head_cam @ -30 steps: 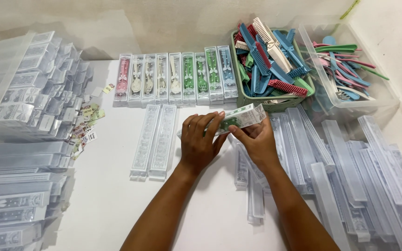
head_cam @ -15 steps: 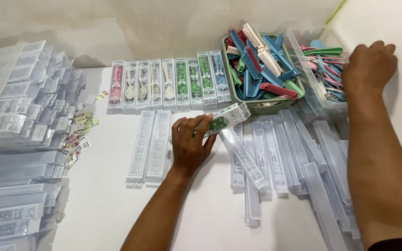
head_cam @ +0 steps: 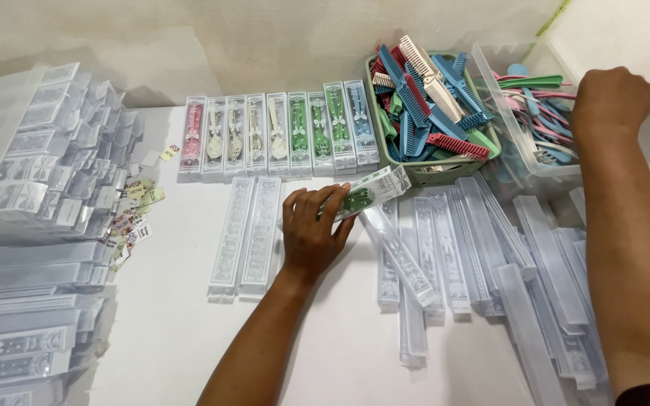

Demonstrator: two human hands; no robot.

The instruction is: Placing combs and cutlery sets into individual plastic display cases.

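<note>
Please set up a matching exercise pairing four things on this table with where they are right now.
Things:
1. left hand
2. right hand
3. combs
4. small paper labels

Places:
A. piled in the green basket
B. scattered on the white table beside the stacks of empty clear cases
C. holding the clear box with green cutlery
D. at the clear tub of loose cutlery

Pairs: 1-C, 2-D, 3-A, 4-B
</note>
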